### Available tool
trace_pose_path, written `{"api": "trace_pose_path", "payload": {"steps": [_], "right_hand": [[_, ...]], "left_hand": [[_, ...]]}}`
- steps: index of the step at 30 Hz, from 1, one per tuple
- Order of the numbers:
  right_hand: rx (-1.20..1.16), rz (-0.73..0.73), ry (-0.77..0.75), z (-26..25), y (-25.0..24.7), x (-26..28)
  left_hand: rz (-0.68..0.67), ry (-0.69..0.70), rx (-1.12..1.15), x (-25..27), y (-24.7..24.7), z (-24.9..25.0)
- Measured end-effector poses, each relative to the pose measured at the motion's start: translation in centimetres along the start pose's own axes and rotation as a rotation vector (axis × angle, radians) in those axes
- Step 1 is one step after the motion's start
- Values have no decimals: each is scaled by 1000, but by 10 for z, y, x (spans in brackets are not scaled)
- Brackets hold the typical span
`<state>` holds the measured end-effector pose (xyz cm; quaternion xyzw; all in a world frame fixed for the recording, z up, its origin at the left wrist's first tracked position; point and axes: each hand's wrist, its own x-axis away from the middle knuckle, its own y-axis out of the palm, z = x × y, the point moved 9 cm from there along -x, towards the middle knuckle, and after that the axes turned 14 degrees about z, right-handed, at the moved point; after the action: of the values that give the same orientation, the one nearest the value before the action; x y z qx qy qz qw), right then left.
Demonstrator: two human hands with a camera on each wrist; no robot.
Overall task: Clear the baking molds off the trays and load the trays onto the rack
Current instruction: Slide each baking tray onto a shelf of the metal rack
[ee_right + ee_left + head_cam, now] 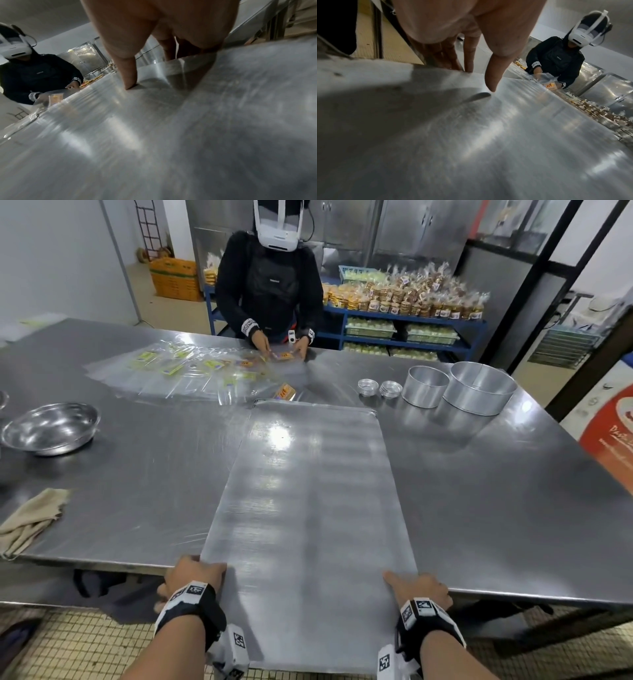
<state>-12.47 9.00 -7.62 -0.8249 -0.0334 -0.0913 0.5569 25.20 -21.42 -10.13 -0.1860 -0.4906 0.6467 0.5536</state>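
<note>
1. While the baking tray (308, 491) is lying on the steel table (496, 491), cake rings (479, 388), stacked tart molds (380, 388) and plastic bags (178, 374) are sitting beyond its far end.
2. The tray's long axis is running away from the person, its near end overhanging the table edge.
3. The left hand (191, 577) and right hand (421, 589) are gripping the tray's near side edges, thumbs on top.

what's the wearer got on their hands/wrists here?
Both forearms are bare, with no sleeves or gloves. The left hand and right hand each have a black wrist strap carrying white blocks printed with black square fiducial markers, plus a white camera module under each wrist.
</note>
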Motion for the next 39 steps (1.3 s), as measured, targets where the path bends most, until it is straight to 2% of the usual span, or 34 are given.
{"api": "trace_pose_path", "payload": {"steps": [3, 6, 9, 13, 23, 32, 39], "right_hand": [[-1, 33, -3, -3, -6, 4], [-83, -49, 28, -5, 2, 5], [-83, -62, 24, -3, -1, 1], [-72, -74, 47, -1, -5, -2], [-76, -140, 104, -2, 4, -5], [-120, -100, 127, 18, -7, -16], [-90, -89, 97, 30, -10, -12]], "left_hand": [[-41, -5, 101, 2, 2, -2], [-61, -9, 94, 8, 4, -1], [-77, -32, 87, 15, 5, 4], [-83, 20, 7, 17, 5, 9], [-88, -30, 92, 16, -3, 10], [-173, 69, 40, 23, -6, 10], [-196, 44, 15, 23, -9, -4]]}}
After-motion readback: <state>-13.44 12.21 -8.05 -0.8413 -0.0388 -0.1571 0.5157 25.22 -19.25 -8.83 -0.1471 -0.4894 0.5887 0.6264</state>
